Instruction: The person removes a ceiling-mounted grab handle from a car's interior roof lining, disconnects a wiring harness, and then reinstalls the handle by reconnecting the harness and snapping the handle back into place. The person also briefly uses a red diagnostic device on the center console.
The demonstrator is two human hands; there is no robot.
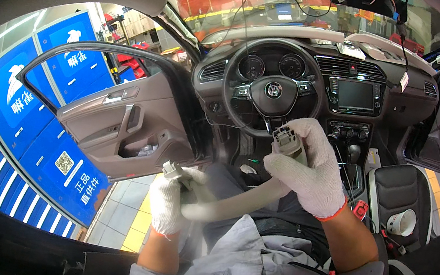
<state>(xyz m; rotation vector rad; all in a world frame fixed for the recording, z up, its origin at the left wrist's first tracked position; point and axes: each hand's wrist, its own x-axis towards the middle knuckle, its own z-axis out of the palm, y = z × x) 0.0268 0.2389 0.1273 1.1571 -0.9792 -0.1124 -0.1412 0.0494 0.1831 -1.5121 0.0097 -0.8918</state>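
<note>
Both of my white-gloved hands grip a pale grey, curved grab handle [241, 201], held up above my lap. My right hand [317, 172] closes round its far right end, where a blocky grey clip mount [288, 141] sticks out past the thumb. At the lower left end, my left hand [167, 205] is wrapped round the handle, with a second light grey clip mount [172, 170] showing above the fingers. The left fingers are partly smeared by motion. Behind the right hand stands the steering wheel [237, 61].
The driver's door [112, 112] stands open on the left. Long pale trim pieces [289, 30] lie along the dashboard, and loose cables hang before the windscreen. A white tub [402, 221] sits on the passenger seat [399, 187]. Beside my right arm is a red object [360, 209].
</note>
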